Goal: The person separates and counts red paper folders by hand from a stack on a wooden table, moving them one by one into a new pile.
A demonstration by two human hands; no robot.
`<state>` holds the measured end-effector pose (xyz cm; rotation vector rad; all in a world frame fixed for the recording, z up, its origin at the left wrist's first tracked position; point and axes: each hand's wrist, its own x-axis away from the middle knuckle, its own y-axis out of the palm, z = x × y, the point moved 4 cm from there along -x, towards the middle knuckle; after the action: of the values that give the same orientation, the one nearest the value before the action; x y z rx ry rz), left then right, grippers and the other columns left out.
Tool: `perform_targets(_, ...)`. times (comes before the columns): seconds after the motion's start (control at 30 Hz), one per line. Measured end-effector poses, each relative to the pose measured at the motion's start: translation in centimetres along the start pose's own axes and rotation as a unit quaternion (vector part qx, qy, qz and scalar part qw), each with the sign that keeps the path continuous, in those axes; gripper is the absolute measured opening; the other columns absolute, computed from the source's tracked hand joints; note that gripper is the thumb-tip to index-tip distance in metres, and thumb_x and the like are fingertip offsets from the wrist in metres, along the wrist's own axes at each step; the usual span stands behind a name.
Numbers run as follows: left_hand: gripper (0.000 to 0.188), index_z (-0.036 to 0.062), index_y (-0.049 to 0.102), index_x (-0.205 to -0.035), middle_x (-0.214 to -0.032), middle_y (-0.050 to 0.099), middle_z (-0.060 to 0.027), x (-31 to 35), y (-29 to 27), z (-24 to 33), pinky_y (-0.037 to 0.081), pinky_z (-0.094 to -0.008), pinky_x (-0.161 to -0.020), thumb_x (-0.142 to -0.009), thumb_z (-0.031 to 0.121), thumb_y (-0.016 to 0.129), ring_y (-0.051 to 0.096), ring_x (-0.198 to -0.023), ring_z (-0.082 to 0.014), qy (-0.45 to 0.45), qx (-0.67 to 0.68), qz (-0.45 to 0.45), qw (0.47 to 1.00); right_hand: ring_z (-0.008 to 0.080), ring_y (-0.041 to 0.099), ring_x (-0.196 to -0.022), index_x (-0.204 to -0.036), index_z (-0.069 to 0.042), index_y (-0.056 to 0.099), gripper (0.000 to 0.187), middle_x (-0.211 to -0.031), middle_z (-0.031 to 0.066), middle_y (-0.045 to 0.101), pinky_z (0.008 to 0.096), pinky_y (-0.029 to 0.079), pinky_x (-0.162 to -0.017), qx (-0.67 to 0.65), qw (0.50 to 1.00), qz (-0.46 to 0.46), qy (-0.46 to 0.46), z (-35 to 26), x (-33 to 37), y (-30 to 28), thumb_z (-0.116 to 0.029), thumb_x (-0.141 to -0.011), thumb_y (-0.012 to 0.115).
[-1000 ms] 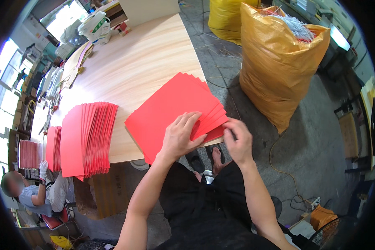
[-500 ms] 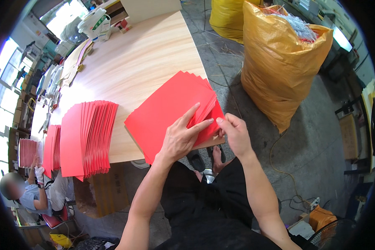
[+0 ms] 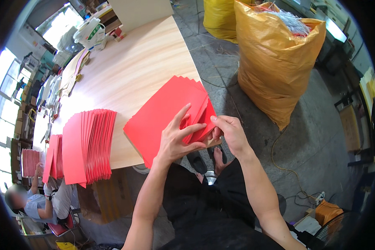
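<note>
A stack of red paper sheets (image 3: pixel 162 106), slightly fanned along its far edge, lies at the table's near right corner. My left hand (image 3: pixel 173 139) rests over the stack's near part with its fingers spread. Close to its fingertips the upper sheets are bent up, leaving a gap. Between thumb and fingers, my right hand (image 3: pixel 232 135) pinches the right corner of a red sheet (image 3: pixel 207 120) beneath the lifted ones. How many sheets it grips is hidden.
A fanned pile of red sheets (image 3: pixel 91 146) overhangs the table's (image 3: pixel 141 54) front edge, beside smaller red piles (image 3: pixel 54 156). A seated person (image 3: pixel 41 202) works at far left. A large orange sack (image 3: pixel 277 62) of shreds stands right. A white bucket (image 3: pixel 89 33) sits at the back.
My left hand's fingers have shifted slightly and its thumb now shows, stretched toward my right hand. My right hand keeps its pinch at the sheet's corner. The whole view has shifted a little.
</note>
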<state>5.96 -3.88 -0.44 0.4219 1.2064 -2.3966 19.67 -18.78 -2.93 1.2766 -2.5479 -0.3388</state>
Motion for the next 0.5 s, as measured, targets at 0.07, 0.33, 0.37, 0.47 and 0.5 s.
perform_targets(0.07,0.061,0.0221,0.083,-0.122,-0.163,0.05,-0.0209,0.2,0.0,-0.2,0.06,-0.0528,-0.104,-0.068,0.047,0.1,0.068,-0.132,-0.0411,0.002,-0.001,0.001,1.0,0.0095,0.062,-0.064,-0.078,-0.004,0.069,0.042,-0.066,0.0019,0.065,0.026,0.047,-0.062,0.014,1.0,-0.001,0.001,0.0,-0.1,0.0,-0.029,-0.111,0.061)
perform_targets(0.33,0.058,0.0238,0.084,-0.122,-0.162,0.053,-0.0186,0.2,0.0,-0.5,0.059,-0.0508,-0.106,-0.07,0.045,0.099,0.068,-0.133,-0.0379,-0.004,0.003,-0.007,1.0,0.0078,0.056,-0.064,-0.074,-0.005,0.065,0.051,-0.067,0.0002,0.061,0.027,0.044,-0.061,0.112,0.994,-0.008,-0.015,-0.1,-0.2,-0.8,-0.038,-0.112,0.06)
perform_targets(0.37,0.059,0.0241,0.084,-0.123,-0.162,0.053,-0.0182,0.2,0.0,-0.5,0.059,-0.0507,-0.107,-0.07,0.045,0.099,0.068,-0.133,-0.0379,-0.004,0.004,-0.008,1.0,0.0084,0.057,-0.065,-0.075,-0.005,0.065,0.051,-0.068,0.0003,0.061,0.0273,0.044,-0.061,0.117,0.993,-0.015,-0.026,-0.1,-0.1,-0.9,-0.039,-0.112,0.059)
perform_targets(0.47,0.056,0.0246,0.083,-0.125,-0.161,0.053,-0.0181,0.2,-0.1,-0.4,0.059,-0.0505,-0.107,-0.073,0.04,0.098,0.068,-0.133,-0.0383,0.0,-0.002,-0.015,1.0,0.0103,0.06,-0.068,-0.076,-0.004,0.065,0.051,-0.069,0.0006,0.061,0.0281,0.046,-0.063,0.12,0.991,-0.033,-0.053,0.0,0.1,-1.3,-0.041,-0.112,0.059)
perform_targets(0.5,0.054,0.0248,0.083,-0.126,-0.161,0.053,-0.0181,0.2,-0.1,-0.3,0.059,-0.0504,-0.107,-0.075,0.038,0.097,0.068,-0.133,-0.0385,0.002,-0.006,-0.019,1.0,0.011,0.061,-0.069,-0.077,-0.005,0.065,0.051,-0.069,0.0007,0.061,0.0284,0.046,-0.064,0.113,0.991,-0.038,-0.059,-0.2,0.3,-1.3,-0.042,-0.111,0.059)
